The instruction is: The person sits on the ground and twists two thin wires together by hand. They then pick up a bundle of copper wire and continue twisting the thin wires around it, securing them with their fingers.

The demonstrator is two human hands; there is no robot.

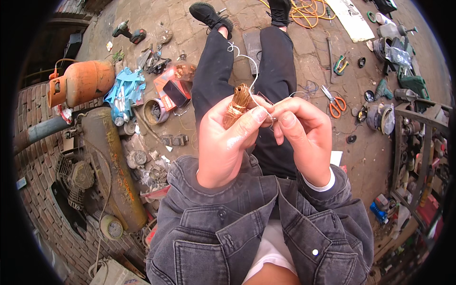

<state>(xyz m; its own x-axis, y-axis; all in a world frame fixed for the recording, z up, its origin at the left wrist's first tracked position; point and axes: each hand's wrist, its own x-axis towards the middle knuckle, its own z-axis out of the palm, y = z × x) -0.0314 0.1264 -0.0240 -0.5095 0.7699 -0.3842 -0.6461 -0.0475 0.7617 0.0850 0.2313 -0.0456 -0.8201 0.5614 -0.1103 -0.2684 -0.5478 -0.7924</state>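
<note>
My left hand (224,149) grips a bundle of copper winding wire (236,111), bound around its middle with paler strands. A looped end of the bundle stands up between thumb and fingers. Thin white cord (255,71) curls over my legs and runs down to the left thumb. Close beside it, my right hand (310,137) pinches thin strands between thumb and forefinger; whether these are cord or wire is hard to tell. The fingertips of both hands almost meet there. Fine dark red wire (265,98) shows behind the fingers.
Orange-handled scissors (335,101) and pliers (341,66) lie to the right, near a metal rack (411,149). On the left are a phone (176,94) on a red box, a cordless drill (129,32), an orange gas cylinder (89,82) and a large rusty cylinder (114,167).
</note>
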